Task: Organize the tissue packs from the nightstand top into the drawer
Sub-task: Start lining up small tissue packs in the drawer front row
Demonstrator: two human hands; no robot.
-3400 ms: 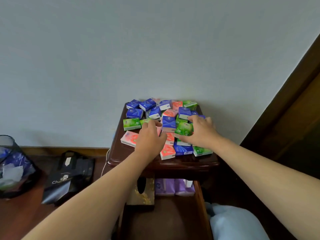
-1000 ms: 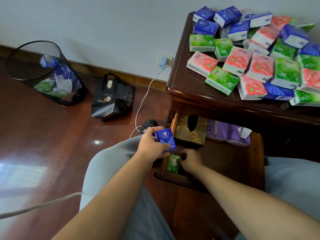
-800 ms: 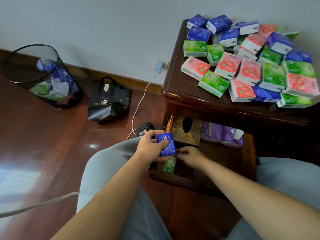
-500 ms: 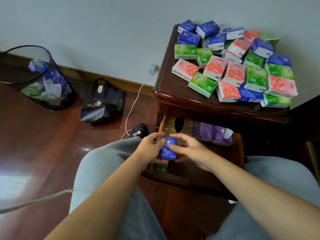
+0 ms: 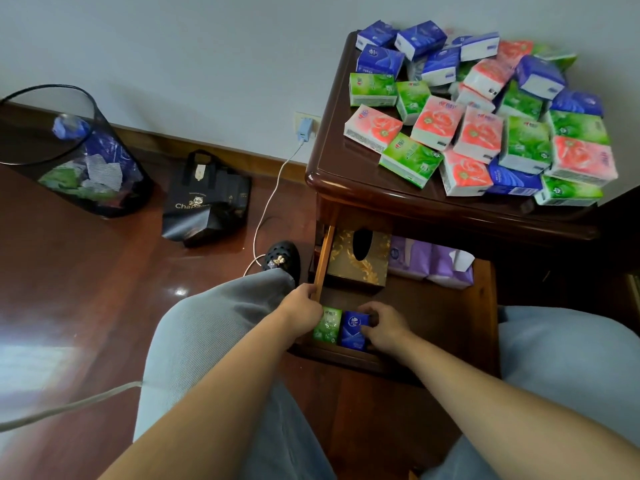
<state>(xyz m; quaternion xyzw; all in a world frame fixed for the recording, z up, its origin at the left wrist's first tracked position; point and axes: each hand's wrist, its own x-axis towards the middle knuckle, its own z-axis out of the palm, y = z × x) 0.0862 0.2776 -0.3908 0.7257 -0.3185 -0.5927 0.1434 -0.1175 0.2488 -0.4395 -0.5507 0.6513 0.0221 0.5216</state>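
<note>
Blue pack [image 5: 354, 330] in drawer [image 5: 483, 306], right hand [image 5: 387, 328] gripping.

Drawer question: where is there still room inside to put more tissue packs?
The drawer floor is bare to the right of the blue pack, up to the purple packs at the back. The front left corner is crowded: the green pack, blue pack and both hands sit there. The gold tissue box fills the back left.

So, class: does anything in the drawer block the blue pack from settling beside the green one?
Nothing visible does. The blue pack, gripped by the right hand, already stands against the green pack at the drawer front.
</note>
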